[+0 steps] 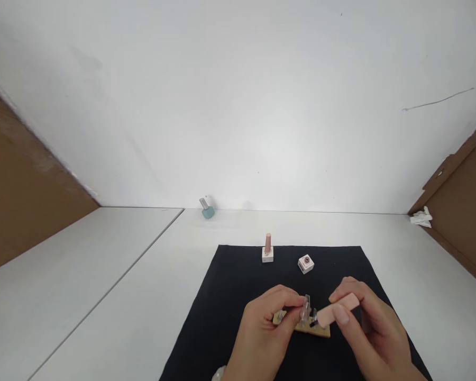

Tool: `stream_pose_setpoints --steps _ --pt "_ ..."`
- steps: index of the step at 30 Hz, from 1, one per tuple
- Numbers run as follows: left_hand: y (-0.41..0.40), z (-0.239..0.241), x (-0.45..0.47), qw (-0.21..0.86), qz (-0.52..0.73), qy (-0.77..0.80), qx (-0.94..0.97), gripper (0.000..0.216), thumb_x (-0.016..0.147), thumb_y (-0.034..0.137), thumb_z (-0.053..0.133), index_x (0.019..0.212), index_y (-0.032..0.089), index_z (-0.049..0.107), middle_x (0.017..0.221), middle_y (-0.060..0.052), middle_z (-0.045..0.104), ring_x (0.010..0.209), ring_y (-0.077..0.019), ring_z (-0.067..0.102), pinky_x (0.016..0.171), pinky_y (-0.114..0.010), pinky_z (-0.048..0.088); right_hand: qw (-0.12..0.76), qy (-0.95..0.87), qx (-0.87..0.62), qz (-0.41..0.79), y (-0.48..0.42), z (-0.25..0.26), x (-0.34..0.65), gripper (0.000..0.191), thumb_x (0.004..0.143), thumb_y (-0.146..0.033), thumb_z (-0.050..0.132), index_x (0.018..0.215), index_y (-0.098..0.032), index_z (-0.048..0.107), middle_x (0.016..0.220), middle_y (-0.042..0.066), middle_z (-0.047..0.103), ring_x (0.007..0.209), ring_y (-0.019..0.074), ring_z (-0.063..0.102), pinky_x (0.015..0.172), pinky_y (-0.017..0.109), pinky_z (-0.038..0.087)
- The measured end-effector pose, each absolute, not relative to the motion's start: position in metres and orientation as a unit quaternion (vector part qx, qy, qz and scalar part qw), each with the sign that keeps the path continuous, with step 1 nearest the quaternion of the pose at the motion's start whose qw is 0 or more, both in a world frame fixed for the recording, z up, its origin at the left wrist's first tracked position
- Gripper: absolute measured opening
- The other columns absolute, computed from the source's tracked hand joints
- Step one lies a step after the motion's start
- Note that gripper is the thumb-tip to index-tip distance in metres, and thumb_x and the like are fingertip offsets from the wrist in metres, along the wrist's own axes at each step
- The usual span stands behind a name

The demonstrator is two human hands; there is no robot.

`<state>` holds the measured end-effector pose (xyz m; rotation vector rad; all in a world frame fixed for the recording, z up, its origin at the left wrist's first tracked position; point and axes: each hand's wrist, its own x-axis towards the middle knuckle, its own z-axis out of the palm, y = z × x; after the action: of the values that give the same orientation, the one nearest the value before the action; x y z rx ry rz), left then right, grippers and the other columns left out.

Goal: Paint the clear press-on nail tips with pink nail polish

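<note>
Far beyond the left hand [268,329], off to its left, leans a teal bottle [208,212]; straight beyond the hand stands a capped pink bottle [267,255]. The left hand pinches a clear piece [305,308] above a wooden strip [318,331] at its fingertips. Beyond these sits an uncapped bottle [305,264]. The right hand [367,327] grips a pink-handled brush [336,311], its dark tip pointing left, just beside the clear piece.

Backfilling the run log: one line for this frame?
left hand: pinching clear piece | right hand: holding pink brush cap | black mat: wooden strip, open bottle, capped bottle
</note>
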<state>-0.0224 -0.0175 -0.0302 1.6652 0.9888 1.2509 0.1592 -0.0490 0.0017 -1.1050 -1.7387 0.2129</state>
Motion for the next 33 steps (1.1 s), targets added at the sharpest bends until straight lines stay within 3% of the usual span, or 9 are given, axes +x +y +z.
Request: stream_pose_setpoints --steps 9,16,21,28,33 --pt "-0.023 -0.039 -0.025 0.386 0.455 0.369 0.712 0.024 0.087 0.003 0.067 0.084 0.024 0.079 0.081 0.001 0.077 0.072 -0.0129 0.072 0.067 -0.017 0.056 0.514 -0.694 -0.501 0.053 -0.046 0.006 0.164 0.01 0.101 -0.021 0.056 0.095 -0.028 0.06 0.077 -0.004 0.069 0.061 0.0122 0.068 0.058 0.018 0.055" --pt "-0.024 -0.037 -0.024 0.398 0.451 0.377 0.705 0.021 0.088 0.006 0.068 0.081 0.022 0.078 0.078 0.0 0.076 0.069 -0.0144 0.072 0.065 -0.019 0.056 0.474 -0.757 -0.446 0.059 -0.047 0.014 0.16 0.013 0.099 -0.021 0.056 0.088 -0.025 0.059 0.063 -0.005 0.062 0.05 0.012 0.06 0.049 0.02 0.049" --pt "-0.024 -0.035 -0.024 0.408 0.44 0.383 0.702 0.019 0.088 0.007 0.069 0.079 0.022 0.078 0.078 0.0 0.077 0.07 -0.015 0.072 0.067 -0.02 0.056 0.513 -0.689 -0.511 0.034 -0.044 0.01 0.162 0.01 0.099 -0.022 0.058 0.091 -0.027 0.062 0.075 -0.002 0.071 0.059 0.0149 0.068 0.054 0.022 0.055" --pt "-0.026 -0.035 -0.023 0.394 0.429 0.375 0.721 0.022 0.093 0.007 0.063 0.084 0.021 0.078 0.081 -0.001 0.075 0.072 -0.0145 0.071 0.066 -0.02 0.054 0.479 -0.762 -0.423 0.108 -0.049 0.018 0.159 0.014 0.097 -0.017 0.058 0.085 -0.025 0.06 0.064 -0.005 0.064 0.05 0.0113 0.06 0.048 0.02 0.049" --pt "-0.029 -0.038 -0.024 0.349 0.431 0.35 0.755 0.022 0.094 0.006 0.061 0.088 0.021 0.076 0.086 -0.003 0.076 0.076 -0.0149 0.073 0.069 -0.02 0.055 0.499 -0.703 -0.503 0.068 -0.046 0.01 0.163 0.011 0.099 -0.024 0.06 0.088 -0.026 0.063 0.072 -0.004 0.069 0.057 0.0125 0.066 0.052 0.019 0.052"
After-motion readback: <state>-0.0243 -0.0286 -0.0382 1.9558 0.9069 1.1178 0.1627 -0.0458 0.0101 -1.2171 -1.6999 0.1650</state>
